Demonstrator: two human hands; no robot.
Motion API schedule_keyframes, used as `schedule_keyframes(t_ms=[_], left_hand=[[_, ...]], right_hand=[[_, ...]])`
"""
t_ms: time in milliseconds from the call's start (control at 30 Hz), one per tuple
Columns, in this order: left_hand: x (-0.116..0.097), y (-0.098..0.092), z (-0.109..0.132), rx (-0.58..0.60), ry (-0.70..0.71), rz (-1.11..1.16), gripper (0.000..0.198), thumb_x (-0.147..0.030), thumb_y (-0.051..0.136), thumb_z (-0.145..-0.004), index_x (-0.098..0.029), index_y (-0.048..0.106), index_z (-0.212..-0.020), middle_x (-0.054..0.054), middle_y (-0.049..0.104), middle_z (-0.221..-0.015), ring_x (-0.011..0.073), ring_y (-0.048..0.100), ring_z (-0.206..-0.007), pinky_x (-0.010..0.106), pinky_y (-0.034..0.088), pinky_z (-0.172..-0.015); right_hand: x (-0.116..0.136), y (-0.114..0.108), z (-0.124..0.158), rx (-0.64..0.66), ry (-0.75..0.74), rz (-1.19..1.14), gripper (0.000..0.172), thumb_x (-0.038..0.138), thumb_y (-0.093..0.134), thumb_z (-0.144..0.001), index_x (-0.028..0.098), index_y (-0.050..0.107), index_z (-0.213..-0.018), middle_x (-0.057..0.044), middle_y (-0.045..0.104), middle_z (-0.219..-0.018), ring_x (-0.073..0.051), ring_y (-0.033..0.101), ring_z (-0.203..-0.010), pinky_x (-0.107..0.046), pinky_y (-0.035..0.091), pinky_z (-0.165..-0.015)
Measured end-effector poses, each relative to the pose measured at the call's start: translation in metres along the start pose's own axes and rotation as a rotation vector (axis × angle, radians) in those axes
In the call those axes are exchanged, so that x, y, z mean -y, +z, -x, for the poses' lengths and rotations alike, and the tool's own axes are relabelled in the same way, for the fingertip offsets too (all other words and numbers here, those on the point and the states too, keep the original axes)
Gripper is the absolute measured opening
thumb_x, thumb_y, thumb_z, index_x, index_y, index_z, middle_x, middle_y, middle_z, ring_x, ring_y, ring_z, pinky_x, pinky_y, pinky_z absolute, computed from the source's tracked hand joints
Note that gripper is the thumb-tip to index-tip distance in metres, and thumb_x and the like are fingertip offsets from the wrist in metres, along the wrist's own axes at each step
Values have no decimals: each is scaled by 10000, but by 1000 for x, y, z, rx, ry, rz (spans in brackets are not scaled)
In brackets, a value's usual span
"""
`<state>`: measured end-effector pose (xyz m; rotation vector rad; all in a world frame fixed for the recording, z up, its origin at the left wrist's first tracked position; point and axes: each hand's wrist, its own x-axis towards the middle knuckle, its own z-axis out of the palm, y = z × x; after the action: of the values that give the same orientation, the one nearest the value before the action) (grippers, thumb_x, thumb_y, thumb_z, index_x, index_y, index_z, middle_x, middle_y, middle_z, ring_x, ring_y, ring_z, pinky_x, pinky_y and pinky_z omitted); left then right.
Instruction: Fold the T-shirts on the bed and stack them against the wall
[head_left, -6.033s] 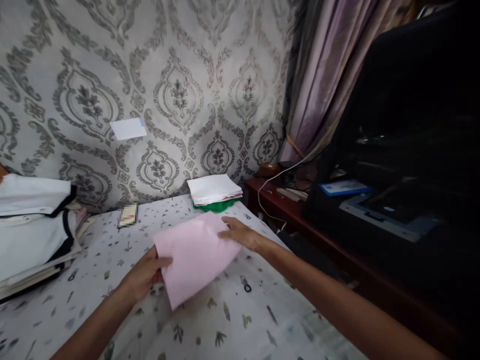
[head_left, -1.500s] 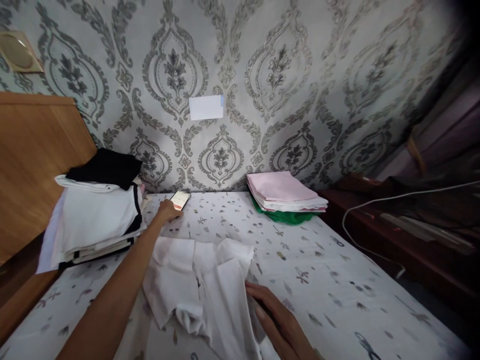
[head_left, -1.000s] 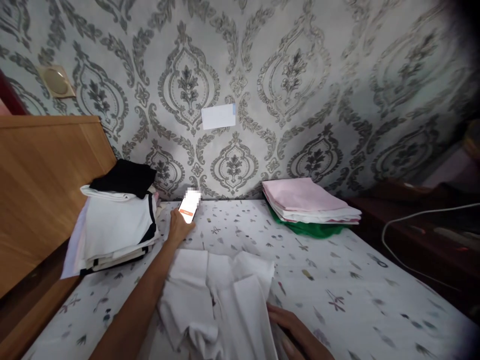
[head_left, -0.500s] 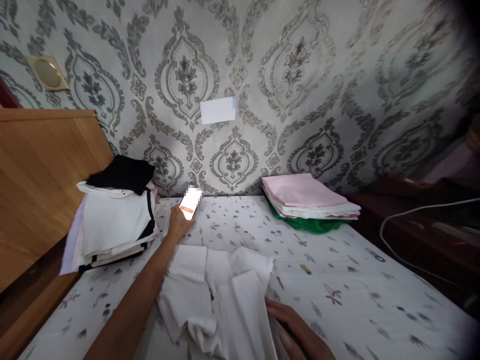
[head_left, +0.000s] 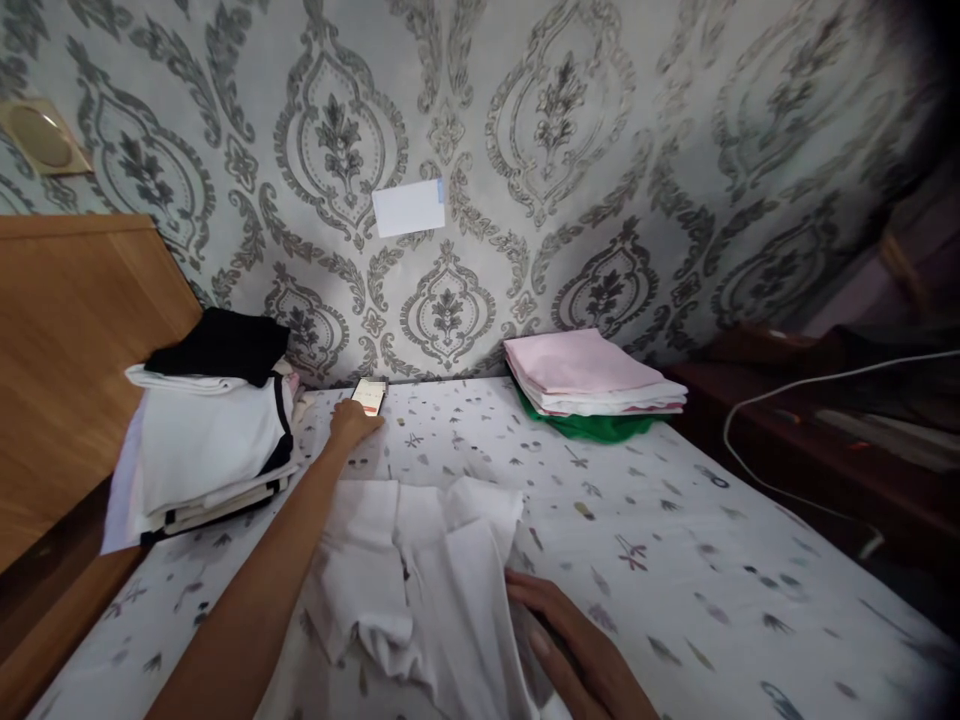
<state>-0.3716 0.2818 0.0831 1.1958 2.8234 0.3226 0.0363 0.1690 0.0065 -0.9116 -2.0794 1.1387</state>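
Note:
My left hand point(head_left: 352, 427) reaches far forward over the bed and grips the near end of a smartphone point(head_left: 369, 397). The phone's lit screen faces up, and it lies low at the sheet near the wall. In front of me a white garment point(head_left: 450, 560) is spread loosely, with folds and a bunched lower part. My left forearm passes along its left side. My right hand point(head_left: 574, 640) rests at the garment's right edge, fingers stretched out and fingertips touching the cloth. The thumb sits a little apart from the fingers.
A stack of folded white and black clothes point(head_left: 214, 430) stands at the left by a wooden panel point(head_left: 75, 350). Another pile with pink on top and green below point(head_left: 592, 370) lies at the back right. A white cable point(head_left: 739, 410) hangs beyond the bed's right edge. Patterned wallpaper point(head_left: 450, 310) closes the back.
The phone has gone from tilted up to lying lower and flatter, still in my left hand. The view has swung slightly right. My right hand stays by the garment.

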Motion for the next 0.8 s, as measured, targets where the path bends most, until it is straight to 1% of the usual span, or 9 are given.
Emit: schedule_keyframes(t_ms=[133,233,400,500,600,633,700,733,800], left_hand=[[-8,-9,-1,74,23,-98,618,-506,659,-731,-102,685,-1198,237,661,-1293,365,624,-1206,377,527,-881],[-9,-14,-4,125,43,-167,576,-545,650,-729,-131,727,-1122,224,709,-1209,374,651,-1157,399,518,-881],[-8,-13,-10,156,85,-250,630,-628,617,-736,-130,735,-1102,239,712,-1188,399,630,-1172,443,497,-912],[-7,-14,-7,143,102,-267,694,-670,592,-751,-109,713,-1142,269,679,-1230,417,615,-1170,477,497,-911],[-3,-17,9,88,119,-264,825,-713,551,-780,-47,626,-1262,326,546,-1388,451,536,-1252,516,482,-939],[-1,-18,18,57,167,-246,838,-708,531,-802,-34,591,-1297,328,504,-1425,447,500,-1289,513,471,-961],[8,-19,43,41,383,-152,760,-665,476,-864,-61,570,-1315,272,516,-1421,389,474,-1321,467,452,-1006],[13,-19,58,86,529,-79,695,-639,441,-894,-97,582,-1305,225,558,-1379,346,499,-1298,431,451,-1011],[26,-20,89,259,779,54,621,-616,418,-914,-169,595,-1305,144,616,-1295,282,562,-1211,374,460,-991]], right_hand=[[22,-10,-2,23,-53,-22,469,577,501,-941,406,609,-1364,-71,657,-1339,-351,610,-1245,-497,549,-1021],[40,-17,-8,78,-57,-37,403,504,458,-994,315,651,-1292,-95,640,-1353,-295,612,-1246,-452,527,-1051],[52,-18,-12,84,-88,-71,386,452,427,-1021,243,654,-1254,-132,633,-1337,-250,618,-1226,-401,517,-1049],[52,-18,-12,78,-91,-86,393,454,403,-1032,250,662,-1246,-124,639,-1326,-243,617,-1223,-403,506,-1055],[51,-19,-11,77,-109,-102,420,477,375,-1037,258,678,-1229,-113,645,-1313,-246,604,-1240,-417,491,-1068],[50,-20,-11,82,-123,-103,427,491,376,-1034,259,682,-1223,-112,644,-1308,-249,602,-1239,-423,492,-1064],[51,-20,-10,108,-147,-74,424,530,450,-1000,258,681,-1228,-116,633,-1306,-262,603,-1227,-436,509,-1038],[52,-19,-10,123,-155,-37,416,542,516,-967,257,687,-1218,-119,629,-1298,-272,604,-1216,-445,518,-1021],[55,-15,-8,141,-172,65,346,509,614,-917,259,722,-1130,-118,632,-1265,-284,607,-1188,-463,527,-994]])
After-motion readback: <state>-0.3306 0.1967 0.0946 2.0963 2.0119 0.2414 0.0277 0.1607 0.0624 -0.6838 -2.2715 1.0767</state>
